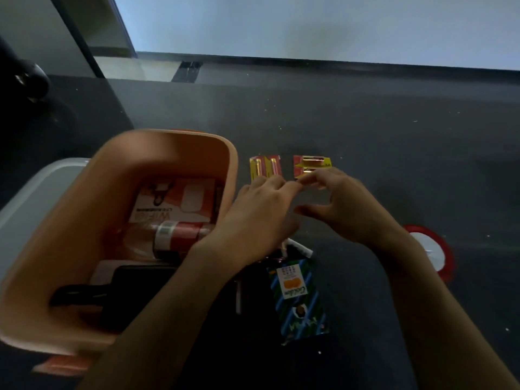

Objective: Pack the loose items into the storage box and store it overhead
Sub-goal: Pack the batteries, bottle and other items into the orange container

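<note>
Orange plastic forms the rounded storage box (92,175), which stands open at the left of the dark desk (394,130). Inside it lie a white-and-orange printed carton (174,201), a red-labelled dark cylinder (180,237) lying on its side below the carton, and a black object with a handle-like arm (112,291) nearest the camera; what that black object is cannot be made out. The left forearm crosses over the box's right wall and hides part of the contents.

Just right of the box, two red-and-yellow battery blister packs lie flat side by side: the left battery pack (266,166) and the right battery pack (309,163). The left hand (261,209) and right hand (346,204) meet just below them, fingertips touching the packs' near edges; whether either hand has closed on a pack cannot be told, as the picture is blurred.

Below the hands lies a blue-and-green striped snack packet (298,299), its upper end hidden by the left wrist. A red-rimmed round white lid (433,251) lies at the right, partly covered by the right forearm. A pale grey flat lid (36,187) shows behind the box, cut off at the left edge.
</note>
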Demonstrator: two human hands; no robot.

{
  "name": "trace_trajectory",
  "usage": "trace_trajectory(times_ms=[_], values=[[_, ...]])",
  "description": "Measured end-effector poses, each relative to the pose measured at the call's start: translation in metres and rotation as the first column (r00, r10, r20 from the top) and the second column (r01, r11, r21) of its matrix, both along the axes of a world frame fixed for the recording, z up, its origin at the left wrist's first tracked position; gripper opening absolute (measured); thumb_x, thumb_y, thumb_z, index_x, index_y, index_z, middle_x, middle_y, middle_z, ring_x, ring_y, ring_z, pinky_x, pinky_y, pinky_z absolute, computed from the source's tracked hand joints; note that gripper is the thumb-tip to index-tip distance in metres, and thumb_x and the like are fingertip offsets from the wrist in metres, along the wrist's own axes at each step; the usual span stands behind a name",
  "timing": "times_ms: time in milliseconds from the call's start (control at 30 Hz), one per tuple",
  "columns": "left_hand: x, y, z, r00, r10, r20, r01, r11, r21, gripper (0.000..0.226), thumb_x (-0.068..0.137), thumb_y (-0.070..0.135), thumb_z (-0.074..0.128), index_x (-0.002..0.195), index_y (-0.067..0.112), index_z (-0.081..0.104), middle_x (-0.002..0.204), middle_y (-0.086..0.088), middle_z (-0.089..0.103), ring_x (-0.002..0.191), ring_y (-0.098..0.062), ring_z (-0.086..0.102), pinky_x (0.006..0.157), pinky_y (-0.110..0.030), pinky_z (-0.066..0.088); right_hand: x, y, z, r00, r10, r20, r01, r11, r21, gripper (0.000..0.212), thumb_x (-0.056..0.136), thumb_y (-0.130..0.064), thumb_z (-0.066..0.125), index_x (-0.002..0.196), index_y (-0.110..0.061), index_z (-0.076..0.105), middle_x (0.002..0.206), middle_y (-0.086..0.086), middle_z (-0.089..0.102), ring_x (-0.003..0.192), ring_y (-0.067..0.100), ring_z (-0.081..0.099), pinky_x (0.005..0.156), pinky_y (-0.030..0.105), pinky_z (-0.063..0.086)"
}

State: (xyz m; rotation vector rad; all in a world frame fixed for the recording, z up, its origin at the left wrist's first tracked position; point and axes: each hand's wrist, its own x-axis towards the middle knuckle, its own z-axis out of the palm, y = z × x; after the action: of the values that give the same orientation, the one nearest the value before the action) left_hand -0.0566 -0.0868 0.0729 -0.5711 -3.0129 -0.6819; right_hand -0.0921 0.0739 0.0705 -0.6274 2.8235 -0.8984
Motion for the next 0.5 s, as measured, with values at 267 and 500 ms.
trace_trajectory(times_ms=[267,500], values=[[0.016,0.047,-0.062,0.979,0.18,0.093,-0.135,0.921,-0.364,0.052,0.083,0.058,0.045,0.121,0.023,0.046,0.126,-0.003,0.047,0.12,-0.025,0.035,0.101,-0.048,0.015,-0.024,0.03,-0.046,0.978,0.104,0.183,-0.134,0.978,0.16,0.044,0.083,-0.026,0.062,0.124,-0.024,0.048,0.129,0.001,0.048,0.117,0.015,0.046,0.101,0.045,0.039],[0.015,0.061,-0.079,0.966,0.244,-0.088,-0.255,0.829,-0.498,0.057,0.078,0.066,0.04,0.108,0.019,0.055,0.114,-0.004,0.051,0.115,-0.028,0.037,0.102,-0.056,-0.003,-0.045,0.018,-0.07,0.948,0.226,0.227,-0.255,0.961,0.108,0.038,0.084,-0.016,0.06,0.121,-0.023,0.052,0.126,0.0,0.051,0.114,0.016,0.049,0.098,0.039,0.043]])
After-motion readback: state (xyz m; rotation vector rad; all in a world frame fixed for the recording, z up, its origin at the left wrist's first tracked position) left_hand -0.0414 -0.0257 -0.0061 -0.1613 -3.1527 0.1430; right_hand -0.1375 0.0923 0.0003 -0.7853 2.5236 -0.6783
